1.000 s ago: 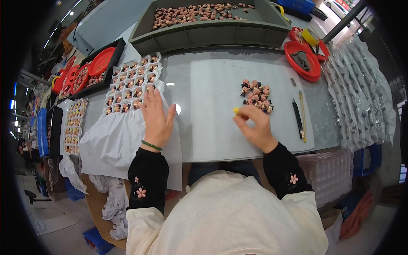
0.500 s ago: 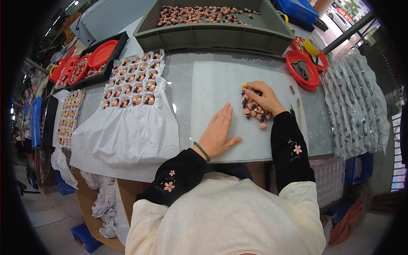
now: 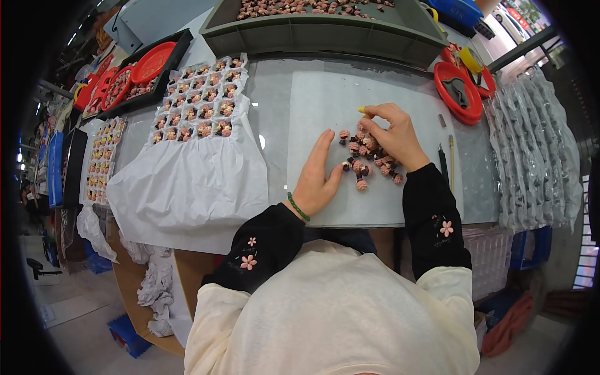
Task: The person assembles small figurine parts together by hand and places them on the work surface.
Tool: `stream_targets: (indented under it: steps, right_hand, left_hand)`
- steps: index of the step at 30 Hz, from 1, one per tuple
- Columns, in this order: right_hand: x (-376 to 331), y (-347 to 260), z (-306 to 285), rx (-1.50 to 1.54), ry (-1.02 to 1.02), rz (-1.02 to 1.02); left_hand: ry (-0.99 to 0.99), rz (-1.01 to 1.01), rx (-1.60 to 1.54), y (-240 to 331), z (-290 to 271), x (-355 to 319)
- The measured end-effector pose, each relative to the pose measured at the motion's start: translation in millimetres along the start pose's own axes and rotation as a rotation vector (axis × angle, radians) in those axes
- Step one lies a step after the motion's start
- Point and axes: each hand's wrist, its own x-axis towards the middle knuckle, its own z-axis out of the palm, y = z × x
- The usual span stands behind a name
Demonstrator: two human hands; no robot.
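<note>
**Black sleeves, cream vest, one green bracelet**

Both forearms wear long black sleeves, which run up from the lower middle of the frame. Each sleeve carries small embroidered pink flowers: two on the left sleeve near the elbow, one on the right sleeve at centre right. Over the black top sits a cream-coloured sleeveless garment with a soft, slightly fuzzy look, filling the bottom centre of the frame. The left hand (image 3: 317, 178) has a thin green bead bracelet at the wrist. The right hand (image 3: 392, 135) is bare, with a yellow cover on one fingertip.
</note>
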Motion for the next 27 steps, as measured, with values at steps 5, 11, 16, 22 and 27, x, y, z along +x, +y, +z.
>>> stream_targets:
  steps: [5, 11, 16, 22, 27]
  right_hand:
    - [-8.8, -23.9, 26.7, -0.526, -0.061, -0.095]
    - [-14.8, -38.3, 41.9, -0.266, -0.055, -0.087]
    - [-33.2, -61.8, 44.3, -0.097, -0.006, -0.119]
    - [-74.2, -69.7, 40.3, -0.127, 0.141, -0.204]
    - [-73.0, -54.5, 35.3, -0.365, -0.071, -0.390]
  left_hand:
    - [0.083, -0.176, -0.241, 0.4, 1.0, -0.2]
    - [0.226, -0.227, -0.359, -10.1, -2.1, -0.3]
    - [0.224, -0.317, -0.756, -6.5, -3.7, 0.5]
    - [0.285, -0.359, -0.770, -5.3, -15.0, 4.0]
    - [0.255, -0.376, -0.904, -10.1, -16.3, 3.4]
